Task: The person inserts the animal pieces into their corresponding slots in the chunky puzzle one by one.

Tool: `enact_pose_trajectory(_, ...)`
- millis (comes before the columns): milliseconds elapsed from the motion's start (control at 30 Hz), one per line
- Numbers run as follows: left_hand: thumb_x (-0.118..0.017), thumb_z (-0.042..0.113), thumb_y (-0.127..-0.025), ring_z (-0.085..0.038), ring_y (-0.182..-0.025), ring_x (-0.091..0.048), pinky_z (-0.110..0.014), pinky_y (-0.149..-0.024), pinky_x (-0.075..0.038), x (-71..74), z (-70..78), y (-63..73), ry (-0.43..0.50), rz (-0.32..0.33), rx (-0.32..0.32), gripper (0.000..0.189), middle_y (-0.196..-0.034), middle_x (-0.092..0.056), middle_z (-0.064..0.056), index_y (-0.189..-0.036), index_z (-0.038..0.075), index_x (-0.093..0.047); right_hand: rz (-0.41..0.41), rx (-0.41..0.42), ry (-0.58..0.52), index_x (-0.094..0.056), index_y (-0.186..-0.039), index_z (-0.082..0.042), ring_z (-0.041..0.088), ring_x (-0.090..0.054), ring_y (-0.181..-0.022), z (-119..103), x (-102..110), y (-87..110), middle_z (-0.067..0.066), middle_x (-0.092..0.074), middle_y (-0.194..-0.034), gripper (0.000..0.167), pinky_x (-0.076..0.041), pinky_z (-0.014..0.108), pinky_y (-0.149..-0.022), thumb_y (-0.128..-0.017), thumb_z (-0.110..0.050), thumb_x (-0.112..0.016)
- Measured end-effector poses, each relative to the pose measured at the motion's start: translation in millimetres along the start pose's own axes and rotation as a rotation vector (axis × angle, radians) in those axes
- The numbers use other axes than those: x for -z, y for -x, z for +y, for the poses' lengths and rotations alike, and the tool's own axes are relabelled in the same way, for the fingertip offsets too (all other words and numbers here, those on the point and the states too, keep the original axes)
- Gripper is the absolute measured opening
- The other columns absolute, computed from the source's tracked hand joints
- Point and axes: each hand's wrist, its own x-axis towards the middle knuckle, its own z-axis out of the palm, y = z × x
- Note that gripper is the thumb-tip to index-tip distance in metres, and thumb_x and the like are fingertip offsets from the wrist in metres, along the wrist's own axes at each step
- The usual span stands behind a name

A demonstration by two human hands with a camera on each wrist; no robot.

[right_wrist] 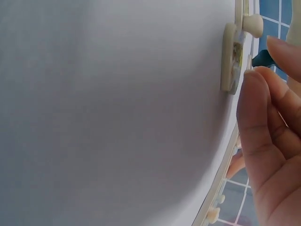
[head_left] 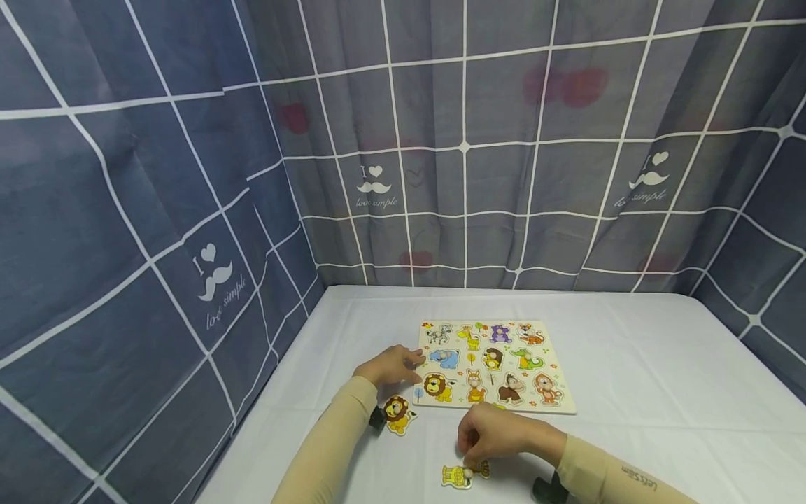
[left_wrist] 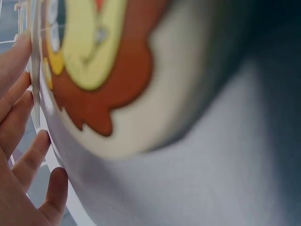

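Note:
A wooden animal peg-puzzle board (head_left: 456, 363) lies on the white table, with several animals on its face. At the board's left edge my left hand (head_left: 392, 365) rests its extended fingertips. Below that hand lies a lion puzzle piece (head_left: 398, 415), large and blurred in the left wrist view (left_wrist: 94, 61). My right hand (head_left: 494, 432) is just over a yellow-and-brown animal puzzle piece (head_left: 456, 477) in front of the board, its fingers bent and thumb close to the knob. In the right wrist view, the knob (right_wrist: 253, 26) stands apart from the thumb and fingertips, which hold nothing visible.
The white tabletop (head_left: 642, 364) extends around the board. Dark grid-patterned curtains (head_left: 434, 182) enclose its back and sides. A dark wrist mount (head_left: 550, 488) sits below the right sleeve, and another (head_left: 377, 418) is beside the lion piece.

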Motion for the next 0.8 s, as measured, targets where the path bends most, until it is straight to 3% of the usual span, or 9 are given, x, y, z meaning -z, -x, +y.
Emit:
enact_pose_trajectory(533,-0.081,0.025,-0.083,-0.032,-0.145,-0.041,-0.051,-0.122,-0.030,2.1,1.8,-0.2,-0.018,-0.001,-0.004,0.053,-0.150,-0.052,0.008,-0.133,0.017,-0.065,0.031,-0.041,0.050,-0.072,-0.073,-0.012,-0.006,-0.052,-0.055,-6.0,-5.3,-2.3,-0.014,-0.063,-0.064,0.013,-0.049,0.014,-0.053,-0.074,-0.007,-0.083)
enact_pose_trajectory(800,-0.081,0.025,-0.083,-0.031,-0.145,-0.041,-0.050,-0.123,-0.029,1.6,1.8,-0.1,-0.015,-0.003,0.009,0.053,-0.151,-0.051,0.009,-0.133,0.018,-0.065,0.008,-0.069,0.036,-0.071,-0.070,-0.014,-0.005,-0.052,-0.051,-10.1,-7.6,-1.6,-0.016,-0.062,-0.059,0.014,-0.047,0.014,-0.049,-0.073,-0.009,-0.084)
